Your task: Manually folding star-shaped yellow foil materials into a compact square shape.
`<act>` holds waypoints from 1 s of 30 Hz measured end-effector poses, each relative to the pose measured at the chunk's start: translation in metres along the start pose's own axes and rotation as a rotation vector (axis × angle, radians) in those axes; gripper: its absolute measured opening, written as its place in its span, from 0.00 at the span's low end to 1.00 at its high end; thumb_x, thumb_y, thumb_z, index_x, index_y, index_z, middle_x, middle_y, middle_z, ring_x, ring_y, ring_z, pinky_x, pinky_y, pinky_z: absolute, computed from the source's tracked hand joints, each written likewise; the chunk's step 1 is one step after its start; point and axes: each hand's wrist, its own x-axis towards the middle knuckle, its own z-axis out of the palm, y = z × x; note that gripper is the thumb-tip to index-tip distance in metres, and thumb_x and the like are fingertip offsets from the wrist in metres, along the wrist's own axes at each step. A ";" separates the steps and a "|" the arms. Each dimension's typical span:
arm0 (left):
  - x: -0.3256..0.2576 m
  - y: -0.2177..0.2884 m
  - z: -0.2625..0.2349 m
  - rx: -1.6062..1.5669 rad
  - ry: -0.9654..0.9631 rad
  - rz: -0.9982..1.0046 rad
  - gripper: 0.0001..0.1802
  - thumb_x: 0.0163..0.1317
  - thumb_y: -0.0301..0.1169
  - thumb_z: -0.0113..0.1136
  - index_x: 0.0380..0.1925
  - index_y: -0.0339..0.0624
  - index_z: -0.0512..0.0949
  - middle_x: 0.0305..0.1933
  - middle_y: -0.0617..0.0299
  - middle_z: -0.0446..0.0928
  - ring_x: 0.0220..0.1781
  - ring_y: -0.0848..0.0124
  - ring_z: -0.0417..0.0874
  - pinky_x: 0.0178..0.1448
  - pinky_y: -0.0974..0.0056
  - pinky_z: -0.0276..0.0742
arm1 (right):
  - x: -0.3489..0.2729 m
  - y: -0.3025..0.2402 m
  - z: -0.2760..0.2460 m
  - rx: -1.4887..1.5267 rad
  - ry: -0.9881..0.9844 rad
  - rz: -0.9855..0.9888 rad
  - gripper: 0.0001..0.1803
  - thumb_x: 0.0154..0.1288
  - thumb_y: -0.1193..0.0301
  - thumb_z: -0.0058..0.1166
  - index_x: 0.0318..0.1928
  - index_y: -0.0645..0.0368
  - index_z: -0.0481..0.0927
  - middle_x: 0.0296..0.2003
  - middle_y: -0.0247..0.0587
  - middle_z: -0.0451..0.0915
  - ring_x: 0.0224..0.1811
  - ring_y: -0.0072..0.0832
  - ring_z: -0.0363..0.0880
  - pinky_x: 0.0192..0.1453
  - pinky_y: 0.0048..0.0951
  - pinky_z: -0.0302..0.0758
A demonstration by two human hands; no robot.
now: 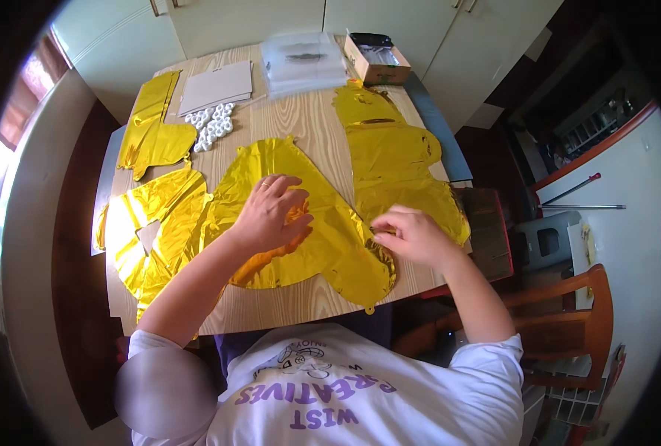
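A flat, uninflated gold foil balloon (289,167) lies in front of me, its narrower part reaching toward the near right. Above its middle is my left hand (272,212), open, fingers apart and slightly bent, with an orange-tinted reflection in the foil below. My right hand (408,234) is at the balloon's right edge, thumb and fingers curled together in a pinch at the foil. How much foil is between the fingertips is partly hidden.
More flat gold foil balloons lie at the right (393,160), far left (156,137) and near left (163,223). Toward the back are white ribbon rolls or rings (211,126), grey cards (217,85), clear plastic bags (300,63) and an open box (378,63). A wooden chair (594,320) stands right.
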 end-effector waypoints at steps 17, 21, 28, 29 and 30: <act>-0.004 0.016 0.027 -0.108 -0.017 0.040 0.33 0.56 0.41 0.72 0.61 0.42 0.75 0.66 0.46 0.70 0.71 0.43 0.68 0.76 0.41 0.61 | 0.148 0.083 -0.003 -0.285 0.409 0.323 0.19 0.61 0.52 0.69 0.36 0.55 0.81 0.41 0.44 0.81 0.48 0.42 0.80 0.52 0.45 0.76; 0.003 0.017 0.020 -0.143 0.000 0.063 0.31 0.57 0.40 0.72 0.59 0.41 0.77 0.67 0.45 0.71 0.70 0.42 0.68 0.75 0.40 0.63 | 0.155 0.088 0.006 -0.347 0.320 0.395 0.22 0.57 0.49 0.72 0.37 0.52 0.81 0.47 0.41 0.79 0.53 0.43 0.76 0.56 0.47 0.73; 0.087 -0.029 0.035 -0.206 -0.001 0.023 0.19 0.61 0.36 0.67 0.50 0.39 0.82 0.59 0.47 0.79 0.65 0.49 0.76 0.70 0.47 0.70 | 0.150 0.103 0.009 -0.278 0.423 0.351 0.14 0.60 0.56 0.70 0.34 0.51 0.83 0.42 0.40 0.80 0.50 0.45 0.77 0.55 0.47 0.73; 0.101 -0.032 0.041 -0.208 -0.001 -0.008 0.18 0.61 0.36 0.66 0.49 0.39 0.82 0.58 0.48 0.79 0.64 0.50 0.77 0.70 0.49 0.70 | 0.150 0.105 0.012 -0.291 0.450 0.328 0.13 0.60 0.58 0.70 0.34 0.51 0.83 0.42 0.40 0.80 0.49 0.45 0.77 0.55 0.47 0.72; 0.112 -0.036 0.046 -0.205 -0.001 -0.043 0.17 0.62 0.35 0.65 0.49 0.39 0.82 0.57 0.49 0.80 0.63 0.51 0.78 0.69 0.50 0.71 | 0.151 0.104 0.014 -0.287 0.455 0.316 0.10 0.61 0.61 0.69 0.33 0.52 0.83 0.41 0.40 0.80 0.48 0.46 0.78 0.55 0.48 0.72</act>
